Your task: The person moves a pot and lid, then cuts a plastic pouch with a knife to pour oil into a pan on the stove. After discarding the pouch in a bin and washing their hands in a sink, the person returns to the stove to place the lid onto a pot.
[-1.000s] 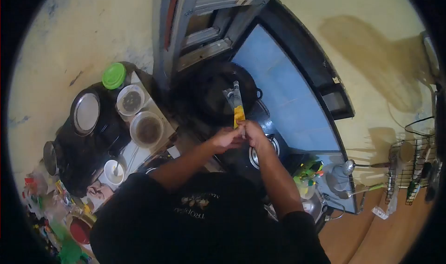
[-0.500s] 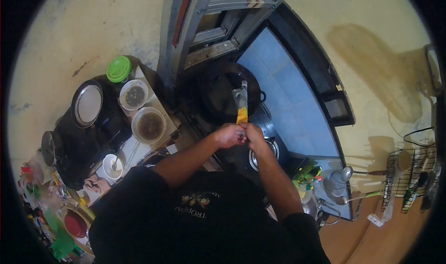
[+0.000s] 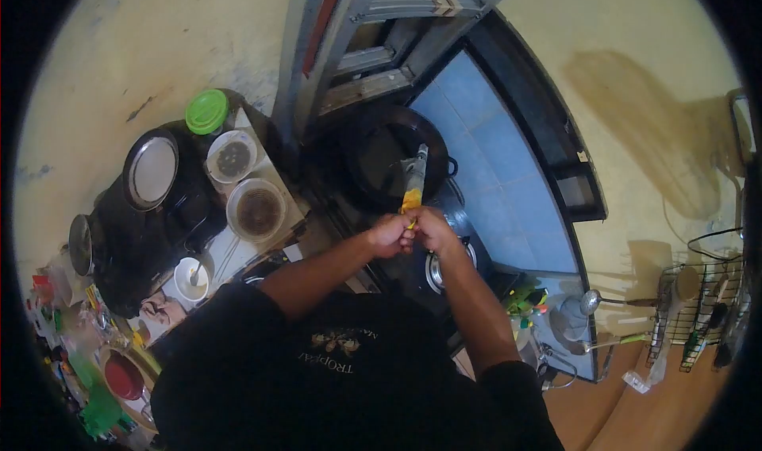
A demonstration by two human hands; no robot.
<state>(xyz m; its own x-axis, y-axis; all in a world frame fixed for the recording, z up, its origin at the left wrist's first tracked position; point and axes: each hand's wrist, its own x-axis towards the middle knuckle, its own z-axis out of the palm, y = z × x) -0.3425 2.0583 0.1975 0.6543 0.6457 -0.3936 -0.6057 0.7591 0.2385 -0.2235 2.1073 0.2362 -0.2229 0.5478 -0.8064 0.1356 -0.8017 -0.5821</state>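
Note:
A long, narrow plastic packet [image 3: 414, 183], clear at its far end and yellow nearer me, stretches forward from my two hands. My left hand [image 3: 390, 236] is closed round its near end. Pressed against it from the right, my right hand [image 3: 432, 229] pinches the same end. The packet's far part overhangs the right side of a large dark wok [image 3: 367, 183] on the stove. What lies in the wok is too dark to make out.
A silver burner ring [image 3: 435, 273] lies right of my hands. On the left counter stand a strainer bowl [image 3: 256, 211], a bowl with dark contents [image 3: 232, 157], a white cup [image 3: 191, 280] and a green-lidded container [image 3: 207, 111]. Ladles [image 3: 590, 301] hang by a wire rack [image 3: 676, 308] at right.
The view has shifted slightly. Both hands still grip the packet over the wok's near side, and its clear far end looks a little bunched and shorter.

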